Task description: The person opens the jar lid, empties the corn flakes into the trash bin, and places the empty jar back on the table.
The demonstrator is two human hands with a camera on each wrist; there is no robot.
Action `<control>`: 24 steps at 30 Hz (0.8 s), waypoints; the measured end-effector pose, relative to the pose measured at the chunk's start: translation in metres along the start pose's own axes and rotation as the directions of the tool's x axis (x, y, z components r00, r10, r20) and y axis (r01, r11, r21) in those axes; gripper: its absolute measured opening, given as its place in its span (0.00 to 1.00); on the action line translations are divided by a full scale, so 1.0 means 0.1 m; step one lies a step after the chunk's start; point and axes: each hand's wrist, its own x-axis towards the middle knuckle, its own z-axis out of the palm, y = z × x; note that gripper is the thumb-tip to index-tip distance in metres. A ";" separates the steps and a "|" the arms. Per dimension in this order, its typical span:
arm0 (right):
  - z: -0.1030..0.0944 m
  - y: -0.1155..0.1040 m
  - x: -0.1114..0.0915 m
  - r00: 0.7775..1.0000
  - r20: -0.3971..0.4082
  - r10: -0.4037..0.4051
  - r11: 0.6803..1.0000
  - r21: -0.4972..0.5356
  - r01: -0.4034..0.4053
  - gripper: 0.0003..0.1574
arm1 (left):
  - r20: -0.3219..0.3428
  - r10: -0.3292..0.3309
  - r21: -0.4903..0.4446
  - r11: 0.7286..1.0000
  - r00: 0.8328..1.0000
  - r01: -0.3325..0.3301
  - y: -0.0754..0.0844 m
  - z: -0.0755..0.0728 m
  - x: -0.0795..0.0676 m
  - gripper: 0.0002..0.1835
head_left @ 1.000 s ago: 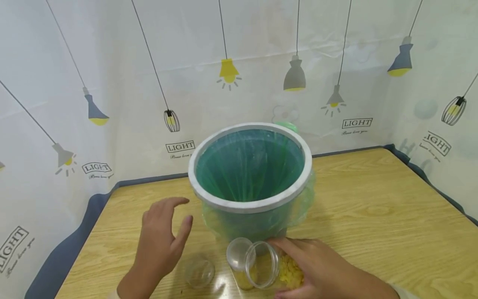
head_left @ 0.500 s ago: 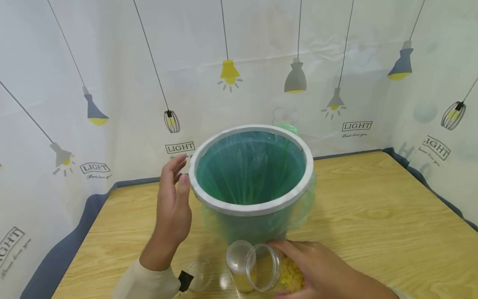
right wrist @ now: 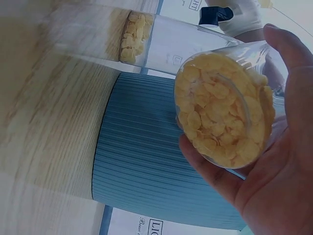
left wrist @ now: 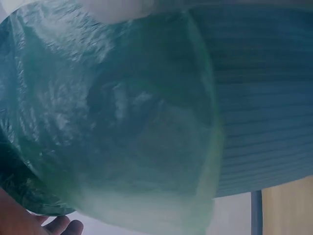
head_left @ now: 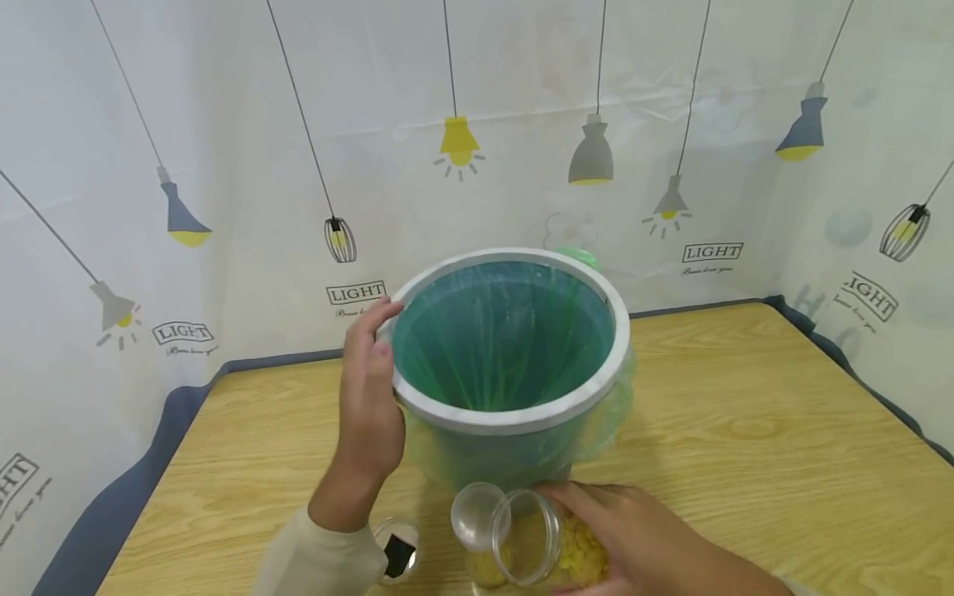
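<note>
A blue-green trash bin (head_left: 507,455) with a white rim (head_left: 514,420) and a thin green bag liner stands on the wooden table. My left hand (head_left: 373,406) is at the left side of the rim, its index fingertip right at the edge and its fingers only slightly bent. In my right hand (head_left: 633,530) I grip a clear jar (right wrist: 220,107) holding yellow flakes, tipped on its side with its open mouth facing left. Behind that mouth stands a second clear jar (head_left: 480,517) with a low layer of flakes. The left wrist view shows mostly the bag (left wrist: 142,122).
A round clear lid (head_left: 395,530) lies on the table (head_left: 745,414) at the front left, partly hidden by my left sleeve (head_left: 320,555) and a black tab. A white curtain (head_left: 522,66) printed with lamps hangs behind the table.
My left hand has risen from beside the bin, turned upright and come right to the left side of the rim. The right hand and its jar have stayed nearly in place.
</note>
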 end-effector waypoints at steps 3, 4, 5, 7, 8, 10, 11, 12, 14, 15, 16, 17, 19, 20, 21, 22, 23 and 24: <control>0.00 -0.01 -0.01 0.999 0.012 0.036 0.999 0.009 -0.037 0.47 | -0.010 0.018 0.063 0.998 1.000 -0.017 -0.02 0.02 -0.02 0.23; -0.01 -0.03 -0.01 0.998 0.020 0.051 0.998 0.021 -0.052 0.46 | -0.011 0.023 0.074 0.997 1.000 -0.022 -0.02 0.02 -0.02 0.22; -0.02 -0.04 -0.01 0.998 0.020 0.056 0.998 0.018 -0.056 0.46 | -0.010 0.030 0.073 0.997 0.999 -0.029 -0.03 0.03 -0.02 0.23; -0.05 -0.08 -0.01 0.995 0.036 0.094 0.994 0.048 -0.095 0.45 | -0.011 0.035 0.072 0.997 0.999 -0.034 -0.04 0.03 -0.02 0.23; -0.08 -0.11 -0.01 0.991 0.046 0.122 0.990 0.070 -0.125 0.44 | -0.012 0.036 0.075 0.997 0.999 -0.035 -0.05 0.03 -0.02 0.23; -0.14 -0.16 0.00 0.986 0.043 0.161 0.982 0.090 -0.165 0.44 | -0.022 0.041 0.092 0.995 0.999 -0.039 -0.06 0.03 -0.02 0.23; -0.17 -0.19 0.01 0.982 0.046 0.182 0.975 0.120 -0.186 0.43 | -0.028 0.050 0.099 0.994 0.998 -0.047 -0.07 0.03 -0.02 0.23; -0.20 -0.21 0.01 0.978 0.047 0.203 0.967 0.145 -0.208 0.42 | -0.034 0.059 0.106 0.993 0.998 -0.055 -0.08 0.03 -0.02 0.23; -0.27 -0.26 0.01 0.973 0.038 0.226 0.960 0.162 -0.229 0.41 | -0.042 0.078 0.117 0.990 0.996 -0.073 -0.10 0.04 -0.02 0.23; -0.30 -0.27 0.01 0.975 0.025 0.219 0.962 0.160 -0.220 0.41 | -0.045 0.086 0.115 0.990 0.995 -0.080 -0.11 0.04 -0.02 0.23; -0.33 -0.28 0.00 0.980 0.012 0.199 0.967 0.162 -0.198 0.42 | -0.045 0.094 0.110 0.990 0.995 -0.088 -0.11 0.05 -0.01 0.23; -0.36 -0.29 0.00 0.984 -0.008 0.177 0.970 0.171 -0.173 0.43 | -0.044 0.100 0.107 0.990 0.994 -0.095 -0.12 0.05 -0.01 0.24; -0.40 -0.29 -0.02 0.991 -0.067 0.119 0.985 0.133 -0.109 0.46 | -0.044 0.102 0.103 0.990 0.994 -0.097 -0.13 0.06 -0.01 0.24; -0.42 -0.29 -0.03 0.992 -0.098 0.076 0.992 0.112 -0.065 0.47 | -0.043 0.100 0.102 0.990 0.994 -0.095 -0.13 0.06 -0.01 0.24; -0.44 -0.28 -0.03 0.990 -0.135 0.036 0.997 0.077 -0.025 0.49 | -0.041 0.099 0.106 0.990 0.994 -0.094 -0.13 0.05 -0.01 0.24; -0.46 -0.27 -0.04 0.986 -0.169 0.004 0.999 0.043 0.003 0.50 | -0.041 0.097 0.113 0.989 0.994 -0.092 -0.14 0.05 -0.02 0.24; -0.48 -0.27 -0.04 0.982 -0.188 -0.001 1.000 0.019 0.005 0.51 | -0.041 0.096 0.119 0.989 0.995 -0.091 -0.14 0.05 -0.02 0.24; -0.51 -0.26 -0.04 0.979 -0.205 -0.006 1.000 -0.011 0.003 0.52 | -0.041 0.094 0.124 0.988 0.995 -0.088 -0.14 0.04 -0.03 0.24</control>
